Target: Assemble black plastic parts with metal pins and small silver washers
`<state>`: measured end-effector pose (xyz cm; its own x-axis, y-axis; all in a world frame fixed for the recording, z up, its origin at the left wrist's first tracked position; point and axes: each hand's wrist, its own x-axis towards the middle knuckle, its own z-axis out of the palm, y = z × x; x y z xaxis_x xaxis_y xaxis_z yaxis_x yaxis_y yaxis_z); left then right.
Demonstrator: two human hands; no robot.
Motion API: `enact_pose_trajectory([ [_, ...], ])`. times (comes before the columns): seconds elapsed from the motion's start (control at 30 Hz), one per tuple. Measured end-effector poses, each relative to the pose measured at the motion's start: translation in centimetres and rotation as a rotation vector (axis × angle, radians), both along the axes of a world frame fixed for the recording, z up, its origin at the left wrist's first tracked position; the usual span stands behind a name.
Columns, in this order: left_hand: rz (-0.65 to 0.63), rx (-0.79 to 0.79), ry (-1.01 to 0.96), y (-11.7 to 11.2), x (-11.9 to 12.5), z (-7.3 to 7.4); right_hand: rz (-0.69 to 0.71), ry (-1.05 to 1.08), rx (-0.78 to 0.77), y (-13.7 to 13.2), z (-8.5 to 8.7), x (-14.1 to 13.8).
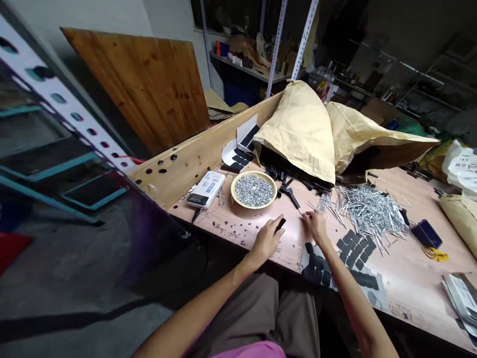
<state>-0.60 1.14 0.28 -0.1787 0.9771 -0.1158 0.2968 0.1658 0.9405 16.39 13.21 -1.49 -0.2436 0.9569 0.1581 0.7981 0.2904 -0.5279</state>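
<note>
My left hand (265, 243) is closed around a small black plastic piece (280, 225), which sticks out past the fingers above the table's front part. To its right, my right hand (316, 227) has its fingertips pinched together low over the tabletop. Right at those fingertips ends the thin metal shaft of a black-handled piece (293, 199) lying on the table; whether the fingers grip it cannot be made out. A round yellow bowl (275, 195) full of small shiny metal parts stands beyond my left hand. A heap of thin metal rods (372, 211) lies to the right.
Dark pads on backing sheets (374, 297) lie by the front edge. A white boxy device (208, 189) sits left of the bowl. Large tan sacks (301, 132) with black parts stand behind. A dark blue box (427, 233) is at right; a perforated metal post (82, 119) rises at left.
</note>
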Motion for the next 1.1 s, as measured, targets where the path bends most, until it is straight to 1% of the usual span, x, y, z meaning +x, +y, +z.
enact_pose_trajectory([
  [0.03,-0.072,-0.026,0.208,0.8,0.6,-0.1,0.006,-0.011,0.018,0.1,-0.4,-0.2],
  [0.07,-0.141,-0.050,0.376,1.5,1.2,-0.2,0.010,-0.019,0.033,0.3,-0.8,-0.5],
  [0.1,-0.204,-0.077,0.497,2.0,1.7,-0.3,0.012,-0.024,0.045,0.5,-1.1,-0.6],
  [0.13,-0.247,-0.090,0.571,2.5,2.2,-0.4,0.013,-0.026,0.055,0.6,-1.3,-0.7],
  [0.2,-0.280,-0.095,0.630,3.3,2.9,-0.6,0.010,-0.018,0.076,0.9,-1.5,-0.3],
  [0.27,-0.283,-0.096,0.663,4.1,3.6,-0.8,0.001,0.005,0.098,1.0,-1.3,0.6],
  [0.37,-0.272,-0.096,0.729,5.0,4.6,-0.8,-0.025,0.053,0.131,0.6,-0.5,2.7],
  [0.43,-0.247,-0.093,0.773,5.2,5.5,-0.6,-0.048,0.081,0.154,-0.2,0.2,4.2],
  [0.47,-0.229,-0.058,0.802,5.1,6.0,-0.5,-0.053,0.092,0.162,-0.8,0.5,4.9],
  [0.5,-0.217,0.011,0.834,4.9,6.5,-0.3,-0.045,0.109,0.162,-1.5,0.9,5.5],
  [0.57,-0.249,0.235,0.884,4.1,7.3,0.2,0.007,0.168,0.121,-3.2,1.7,6.3],
  [0.6,-0.300,0.355,0.890,3.7,7.6,0.5,0.038,0.217,0.069,-4.2,2.1,6.6],
  [0.63,-0.370,0.451,0.877,3.3,7.8,0.8,0.060,0.282,-0.007,-5.1,2.5,6.8],
  [0.67,-0.446,0.504,0.850,2.9,8.0,1.2,0.067,0.357,-0.106,-6.0,2.9,7.0],
  [0.7,-0.513,0.520,0.816,2.6,8.1,1.6,0.056,0.440,-0.222,-6.7,3.2,7.2],
  [0.77,-0.593,0.465,0.741,2.0,8.2,2.3,0.000,0.645,-0.474,-7.6,3.5,7.8],
  [0.8,-0.599,0.408,0.701,1.8,8.3,2.6,-0.040,0.768,-0.590,-7.7,3.6,8.1],
  [0.87,-0.555,0.272,0.583,1.2,8.3,2.9,-0.138,1.029,-0.764,-7.5,3.3,8.7],
  [0.9,-0.528,0.196,0.490,0.9,8.3,2.9,-0.192,1.151,-0.817,-7.3,3.1,8.9],
  [0.97,-0.510,0.015,0.216,0.4,8.3,2.8,-0.289,1.338,-0.868,-7.0,2.5,8.9],
  [1.03,-0.546,-0.215,-0.105,-0.1,8.3,2.5,-0.350,1.455,-0.865,-7.2,2.0,8.3],
  [1.1,-0.566,-0.400,-0.332,-0.6,8.2,2.3,-0.361,1.517,-0.826,-8.0,1.6,7.3],
])
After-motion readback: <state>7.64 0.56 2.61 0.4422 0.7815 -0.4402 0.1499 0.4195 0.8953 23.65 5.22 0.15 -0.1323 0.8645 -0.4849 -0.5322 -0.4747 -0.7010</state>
